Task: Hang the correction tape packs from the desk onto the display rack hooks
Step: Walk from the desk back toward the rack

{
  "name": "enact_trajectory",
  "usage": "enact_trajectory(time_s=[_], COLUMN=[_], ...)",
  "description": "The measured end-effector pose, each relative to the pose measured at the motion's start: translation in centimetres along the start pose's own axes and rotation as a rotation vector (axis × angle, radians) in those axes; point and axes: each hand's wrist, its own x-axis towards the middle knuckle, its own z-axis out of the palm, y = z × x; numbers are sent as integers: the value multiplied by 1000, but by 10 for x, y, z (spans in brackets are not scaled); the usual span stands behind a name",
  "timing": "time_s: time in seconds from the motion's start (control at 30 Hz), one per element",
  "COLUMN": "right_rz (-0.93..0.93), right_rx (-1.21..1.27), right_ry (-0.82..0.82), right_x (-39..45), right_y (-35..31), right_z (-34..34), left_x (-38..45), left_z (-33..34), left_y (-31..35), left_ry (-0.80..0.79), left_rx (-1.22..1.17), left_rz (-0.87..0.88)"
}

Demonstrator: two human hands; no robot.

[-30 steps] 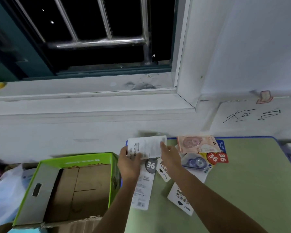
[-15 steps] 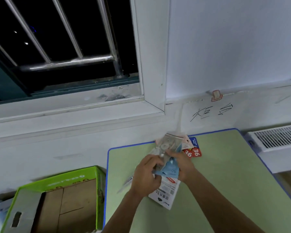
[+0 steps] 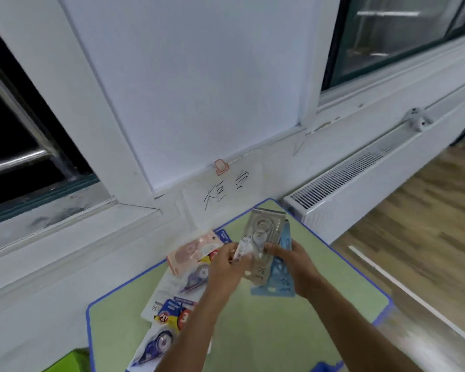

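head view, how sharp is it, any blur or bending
Head view: motion blur smears the floor at right and softens the print on the packs held by the left hand and right hand; wide-angle lens bends the radiator and window frame lines; lighting is even on the green desk, no harsh glare.

A single head-worn wide-angle view looks forward and steeply down from close above the hands [image 3: 263, 267], tilted, taking in the green counter [image 3: 279, 331] beneath them, with the wall [image 3: 193, 76] beyond them.
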Motion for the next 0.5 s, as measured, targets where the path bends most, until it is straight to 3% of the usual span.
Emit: enact_trajectory(time_s=[0.3, 0.5], right_rz=[-73, -130], right_rx=[187, 248], right_ry=[285, 520], right_x=[-82, -185], right_y=[-45, -71], right_z=[-156, -295], left_x=[-34, -103], left_z=[123, 247], left_y=[75, 126], left_ry=[-206, -267], left_rx=[-408, -597], left_rz=[-54, -10])
